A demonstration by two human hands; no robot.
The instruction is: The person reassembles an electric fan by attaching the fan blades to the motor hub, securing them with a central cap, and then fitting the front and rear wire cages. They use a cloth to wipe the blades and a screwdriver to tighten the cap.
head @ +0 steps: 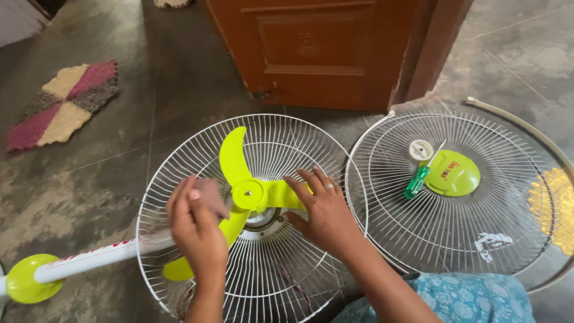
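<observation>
Round lime-green badge (452, 173) at the centre of the detached front grille (454, 239), marked with a small red label; white sticker patch low on that grille's wires. Green-handled screwdriver (417, 181) and a white round cap (420, 149) lying on the same grille, just beside the badge. Red lettering along the white fan pole (89, 261), ending in a lime-green end piece (24, 278) at lower left.

Lime-green three-blade fan propeller (248, 194) seated on the hub inside the white rear wire guard (179, 161), flat on the grey floor (101, 179) before a brown wooden door (317, 51). Left hand (197, 230) pinching a small dusty-pink piece, possibly a cloth or sponge (210, 194), against one blade. Right hand (323, 209) spread flat, fingers resting on another blade, gripping nothing. Patchwork mat (63, 101) well apart at upper left.
</observation>
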